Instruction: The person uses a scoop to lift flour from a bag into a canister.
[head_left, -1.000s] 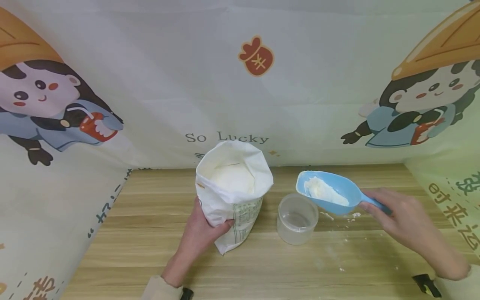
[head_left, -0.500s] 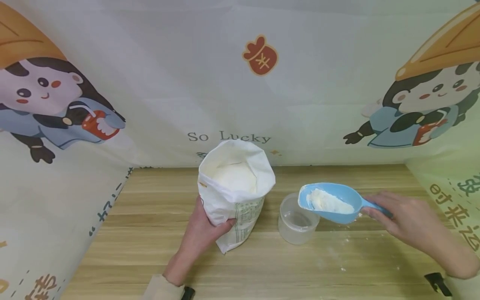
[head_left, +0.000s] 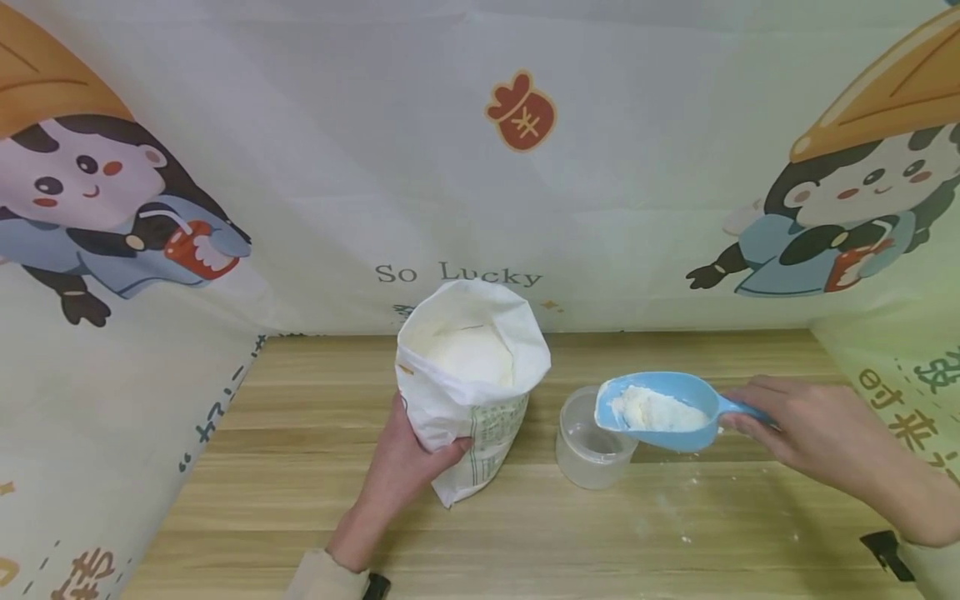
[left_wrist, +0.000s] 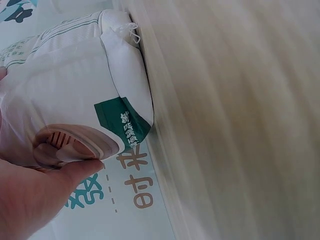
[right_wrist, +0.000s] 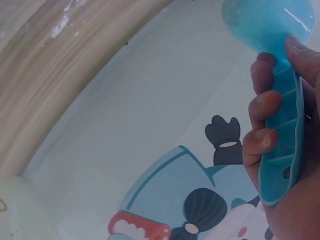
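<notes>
My left hand (head_left: 412, 454) grips the lower side of a white bag of flour (head_left: 498, 425), which stands upright with its top open and white powder showing inside. In the left wrist view the thumb presses against the bag (left_wrist: 65, 100), near its green label. My right hand (head_left: 802, 421) holds a blue scoop (head_left: 693, 433) by its handle, fingers curled round it in the right wrist view. White flour (head_left: 652, 410) lies in the scoop. The scoop's front lip overlaps the right rim of a clear round plastic container (head_left: 592, 467), whose visible inside holds no flour.
Specks of spilled flour (head_left: 686, 538) dot the wooden tabletop (head_left: 285, 467) to the right of the container. A white printed cloth (head_left: 360, 167) with cartoon figures and lettering rises behind the table and along both sides.
The scoop has come down and slightly toward me, its lip now over the container's right edge, and tilted a little. The left hand and bag hold steady.
</notes>
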